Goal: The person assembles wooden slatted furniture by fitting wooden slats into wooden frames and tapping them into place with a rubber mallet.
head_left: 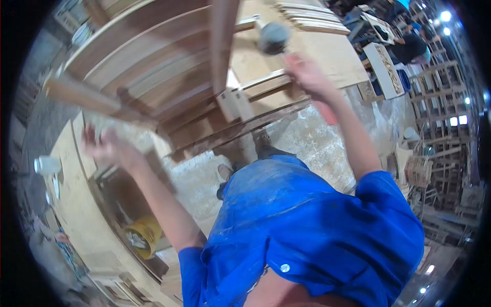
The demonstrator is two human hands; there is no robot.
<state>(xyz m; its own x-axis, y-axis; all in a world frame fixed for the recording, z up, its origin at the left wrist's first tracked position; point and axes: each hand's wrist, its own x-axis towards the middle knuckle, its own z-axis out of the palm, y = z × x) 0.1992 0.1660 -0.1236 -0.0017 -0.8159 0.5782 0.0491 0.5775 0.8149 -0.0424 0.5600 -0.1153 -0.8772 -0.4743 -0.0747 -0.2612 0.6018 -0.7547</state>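
My right hand (307, 77) is wrapped round the red handle of a mallet (274, 38), whose round grey head is raised over the workbench (327, 56). My left hand (110, 147) is smeared by motion; its fingers do not show clearly, and I cannot make out anything in it. It is just below the end of a blurred wooden rail (87, 97). Between my hands, a large wooden frame with several long boards (153, 61) stands on the bench. One upright post (222, 46) of it rises toward me.
To the left is a second wooden bench (76, 220) with a white jar (47, 165). Below it sits a yellow bucket (146, 235). Thin wooden strips (312, 18) lie at the back of the workbench. Another person (409, 48) is at the far right, near stacked wooden racks (440, 87).
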